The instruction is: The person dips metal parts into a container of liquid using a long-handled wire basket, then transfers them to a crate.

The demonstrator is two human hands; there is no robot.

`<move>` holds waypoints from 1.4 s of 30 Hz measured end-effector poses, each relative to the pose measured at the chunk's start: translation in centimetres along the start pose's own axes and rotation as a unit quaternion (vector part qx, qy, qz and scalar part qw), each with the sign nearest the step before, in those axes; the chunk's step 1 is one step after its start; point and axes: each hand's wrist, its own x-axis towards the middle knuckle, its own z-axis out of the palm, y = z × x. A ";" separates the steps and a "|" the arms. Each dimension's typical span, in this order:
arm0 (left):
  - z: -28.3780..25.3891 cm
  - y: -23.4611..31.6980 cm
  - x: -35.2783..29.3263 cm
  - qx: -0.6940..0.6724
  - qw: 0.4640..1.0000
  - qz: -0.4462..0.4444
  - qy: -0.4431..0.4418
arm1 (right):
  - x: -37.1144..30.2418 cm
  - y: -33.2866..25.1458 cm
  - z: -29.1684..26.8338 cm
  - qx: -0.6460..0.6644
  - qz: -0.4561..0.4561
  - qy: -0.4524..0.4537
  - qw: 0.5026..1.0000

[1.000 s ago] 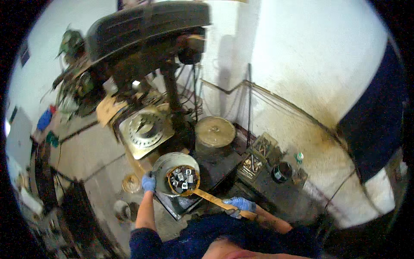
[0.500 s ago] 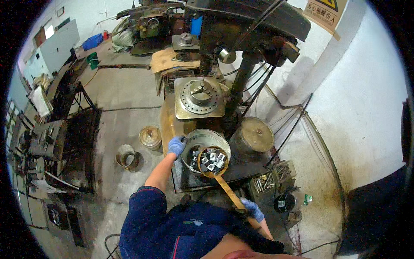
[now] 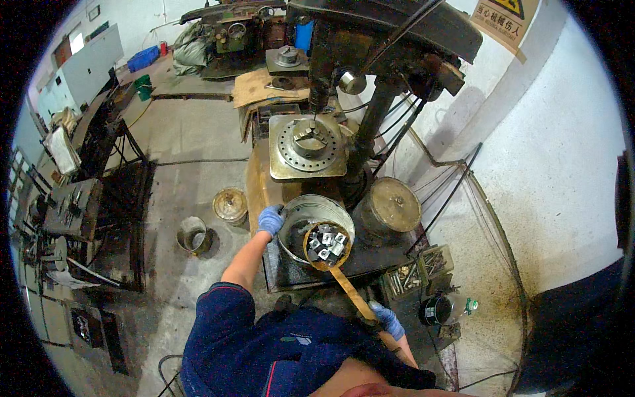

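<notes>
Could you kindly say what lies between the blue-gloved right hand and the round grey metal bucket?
The head view shows a long, flat, yellowish scoop handle between the hand and bucket.

The scoop [image 3: 324,267] hides part of the floor of the bucket [image 3: 317,208]. At 5 o'clock the right hand [image 3: 389,321] covers some of the scoop's handle [image 3: 353,296]. Near 1 o'clock the upper edge cuts off the drill press [image 3: 397,36]; at 9, bench items [image 3: 74,205] are too small to tell.

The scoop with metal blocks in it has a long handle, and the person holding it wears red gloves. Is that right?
Not quite: the gloves are blue, not red, as the head view shows. The long-handled scoop does have metal blocks in it, and the right hand holds it.
</notes>
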 end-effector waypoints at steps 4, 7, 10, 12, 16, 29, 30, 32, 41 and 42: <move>-1.0 -0.6 -0.4 0.012 1.000 -0.010 0.017 | 0.4 0.2 0.0 0.024 0.032 -0.002 0.999; -1.3 -0.2 -0.4 0.026 0.999 -0.026 -0.008 | -0.3 0.0 0.8 0.034 0.036 0.011 0.999; -0.8 0.2 -0.1 0.021 0.999 -0.026 -0.018 | 2.3 1.3 -3.4 -0.001 -0.014 0.009 1.000; -0.6 0.0 -0.1 0.015 0.999 -0.032 -0.018 | 1.9 1.1 -2.6 -0.010 -0.016 0.001 1.000; 0.1 -1.0 -0.2 -0.016 1.000 -0.007 0.023 | 0.5 0.3 -0.3 -0.006 0.009 0.014 1.000; 0.2 -1.3 0.0 -0.014 0.999 -0.037 0.004 | -0.9 -0.5 1.9 -0.041 0.006 0.027 0.999; 0.2 -1.6 0.0 -0.011 0.999 -0.036 0.008 | -1.1 -0.7 2.4 -0.035 0.009 0.018 0.999; 0.7 -1.9 0.2 -0.019 0.999 -0.036 0.002 | -0.3 -0.1 1.0 -0.038 -0.007 0.013 0.999; 0.4 -1.2 0.1 -0.030 0.998 -0.053 -0.017 | 0.6 0.2 -0.7 -0.032 0.007 -0.014 0.999; 0.6 -1.5 0.2 -0.035 0.998 -0.050 -0.015 | 0.5 0.2 -0.6 -0.026 0.009 -0.016 1.000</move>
